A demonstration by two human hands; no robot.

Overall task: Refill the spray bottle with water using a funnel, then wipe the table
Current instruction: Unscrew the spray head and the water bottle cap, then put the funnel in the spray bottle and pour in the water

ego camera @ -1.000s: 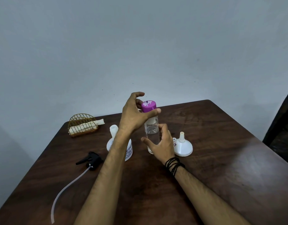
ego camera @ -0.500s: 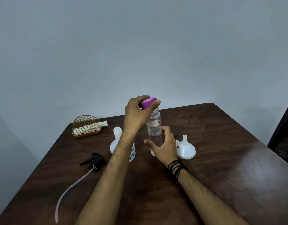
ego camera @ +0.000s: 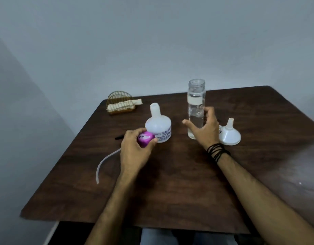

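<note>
The left hand (ego camera: 133, 152) grips a purple cap (ego camera: 145, 137) low over the dark wooden table (ego camera: 170, 183), just in front of the white spray bottle (ego camera: 158, 125). The right hand (ego camera: 204, 129) curls round an uncapped clear bottle (ego camera: 196, 106) standing upright with water inside. A white funnel (ego camera: 229, 134) sits mouth-down just right of that hand, and a wire basket (ego camera: 120, 103) stands near the far left corner

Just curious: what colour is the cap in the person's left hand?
The cap is bright purple-pink with a small white mark on top, gripped by the left hand; the head view shows it.
</note>
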